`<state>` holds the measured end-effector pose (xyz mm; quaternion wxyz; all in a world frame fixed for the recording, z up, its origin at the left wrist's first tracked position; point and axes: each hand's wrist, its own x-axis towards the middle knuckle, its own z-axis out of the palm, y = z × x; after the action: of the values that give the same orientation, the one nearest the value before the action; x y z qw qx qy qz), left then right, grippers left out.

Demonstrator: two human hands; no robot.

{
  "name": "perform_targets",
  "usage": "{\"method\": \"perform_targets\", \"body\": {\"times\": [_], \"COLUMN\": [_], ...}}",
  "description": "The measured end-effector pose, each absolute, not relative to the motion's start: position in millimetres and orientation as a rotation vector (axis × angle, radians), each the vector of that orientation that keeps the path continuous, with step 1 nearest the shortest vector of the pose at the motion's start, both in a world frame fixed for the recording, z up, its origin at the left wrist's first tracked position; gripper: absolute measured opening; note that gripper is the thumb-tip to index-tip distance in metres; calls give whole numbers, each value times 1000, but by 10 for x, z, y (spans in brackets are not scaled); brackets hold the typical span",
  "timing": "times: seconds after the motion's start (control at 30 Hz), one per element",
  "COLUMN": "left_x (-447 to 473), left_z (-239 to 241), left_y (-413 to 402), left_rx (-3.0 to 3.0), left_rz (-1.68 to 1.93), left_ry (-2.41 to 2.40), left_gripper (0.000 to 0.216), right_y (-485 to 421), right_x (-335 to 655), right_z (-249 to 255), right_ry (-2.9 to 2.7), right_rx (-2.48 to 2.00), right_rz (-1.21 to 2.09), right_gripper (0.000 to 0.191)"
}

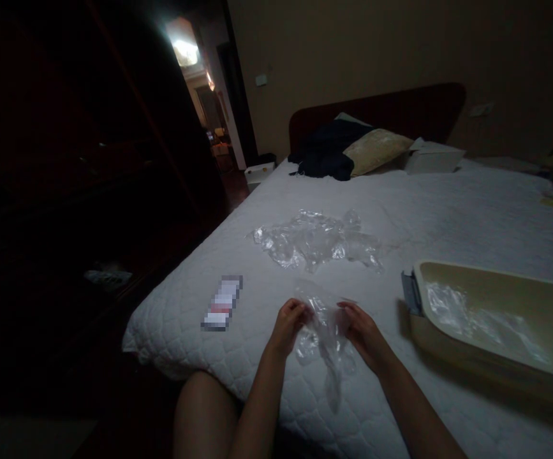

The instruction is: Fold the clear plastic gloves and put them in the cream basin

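Between my two hands hangs a crumpled clear plastic bag (326, 338), above the front of the quilted white bed. My left hand (287, 324) pinches its left side, fingers closed. On the other side my right hand (360, 331) grips the bag's edge, with the fingertips partly hidden by the plastic. Just beyond lies a heap of clear plastic bags (314, 239), crumpled on the bedspread. To the right stands a cream plastic bin (477, 357) with a grey side latch, and some clear plastic bags (477, 315) lie inside it.
A phone-like object (222, 304), blurred out, lies on the bed (171, 319) to the left. Dark clothing (324, 150), a beige pillow (376, 151) and a white box (435, 158) sit near the headboard (420, 111). The bed's left edge drops to a dark floor.
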<state>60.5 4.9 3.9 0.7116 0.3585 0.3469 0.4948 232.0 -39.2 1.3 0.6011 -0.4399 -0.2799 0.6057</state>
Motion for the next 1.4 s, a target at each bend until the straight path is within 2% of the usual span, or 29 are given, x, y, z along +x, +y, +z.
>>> {"method": "perform_targets", "body": {"times": [0.33, 0.87, 1.03, 1.2, 1.4], "left_x": [590, 536, 520, 442, 313], "left_z": [16, 11, -9, -61, -78], "left_y": [55, 66, 73, 46, 41], "left_rx": [725, 861, 844, 798, 703], "left_rz": [1175, 951, 919, 774, 593], "left_ry": [713, 854, 823, 656, 258], "left_gripper": [22, 37, 38, 32, 42], "right_y": [-397, -384, -339, -325, -321], "right_x": [2320, 2306, 2317, 2367, 2393], "right_z": [23, 19, -62, -85, -68], "right_ry": [-639, -597, -630, -553, -537], "right_rx": [-961, -1043, -1064, -1029, -1077], "right_rz": [1418, 1366, 1223, 1229, 1171], "right_gripper": [29, 24, 23, 26, 32]}}
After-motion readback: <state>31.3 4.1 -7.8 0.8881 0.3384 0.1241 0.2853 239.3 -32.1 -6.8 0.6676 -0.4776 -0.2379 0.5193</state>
